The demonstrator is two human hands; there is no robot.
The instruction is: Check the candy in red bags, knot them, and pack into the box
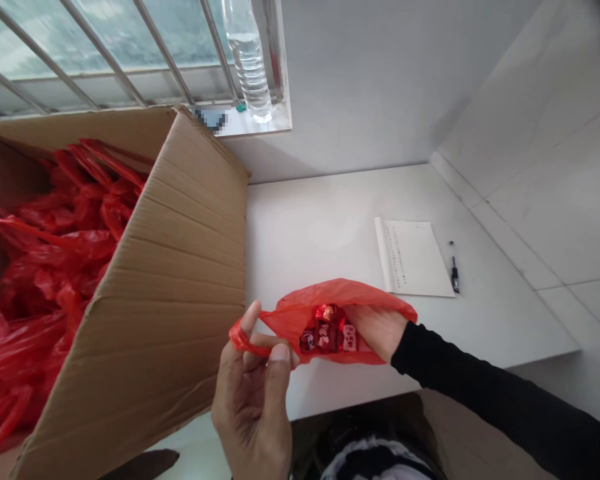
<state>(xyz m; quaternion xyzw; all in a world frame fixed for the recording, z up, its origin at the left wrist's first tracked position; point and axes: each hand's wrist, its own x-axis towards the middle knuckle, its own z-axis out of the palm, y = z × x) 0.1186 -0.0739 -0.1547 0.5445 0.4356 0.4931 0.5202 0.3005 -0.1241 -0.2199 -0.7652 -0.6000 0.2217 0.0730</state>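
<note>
A small red plastic bag (325,301) hangs above the near edge of the white table (320,227). My left hand (255,393) pinches the bag's left handle between thumb and fingers. My right hand (377,330), in a black sleeve, reaches inside the bag's mouth, its fingers hidden among several red-wrapped candies (327,330). Whether those fingers hold a candy cannot be seen.
A large open cardboard box (170,280) full of red plastic bags (45,267) stands at the left. A sheet of paper (413,257) and a pen (454,268) lie on the table at the right. A water bottle (250,63) stands on the window sill.
</note>
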